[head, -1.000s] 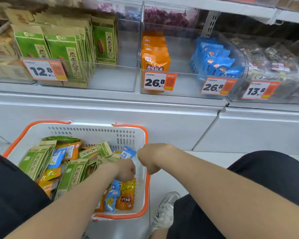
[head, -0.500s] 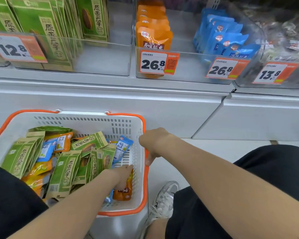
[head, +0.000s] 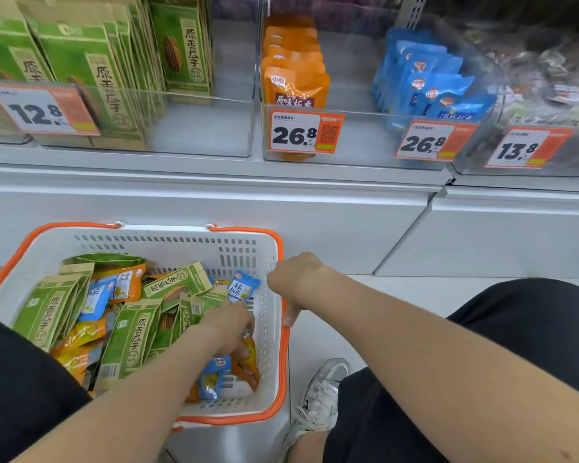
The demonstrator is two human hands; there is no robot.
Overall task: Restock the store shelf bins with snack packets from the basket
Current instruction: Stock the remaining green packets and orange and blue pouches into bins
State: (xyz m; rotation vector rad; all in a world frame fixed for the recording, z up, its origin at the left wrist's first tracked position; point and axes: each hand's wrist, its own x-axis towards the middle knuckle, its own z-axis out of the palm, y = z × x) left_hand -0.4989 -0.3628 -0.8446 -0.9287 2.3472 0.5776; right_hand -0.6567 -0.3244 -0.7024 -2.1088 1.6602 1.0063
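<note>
Since the earlier frame the left hand (head: 229, 329) has sunk lower into the basket (head: 283, 362), and a blue packet (head: 213, 377) that was hidden under it now shows below the knuckles.

The fingers (head: 243, 352) of that hand curl downward at the basket's near right corner. They close round the top of the blue packet, which hangs from them with its long axis running toward the near edge. An orange packet (head: 248, 369) lies touching it against the right wall, but I cannot tell whether the same fingers hold it too. The right hand (head: 295, 282) grips the basket's right rim, fingers hooked over it and thumb down the outside, which likely steadies the basket. Green packets (head: 131, 339) fill the basket's left and middle.

The coming move probably turns on where the blue row (head: 425, 88) stands: up and ahead on the shelf, to the right of the orange row (head: 295, 85) and past the right forearm. The holding hand is the farther one, so it would have to lift clear of the rim and cross above that arm, unless the right hand lets go of the rim.
</note>
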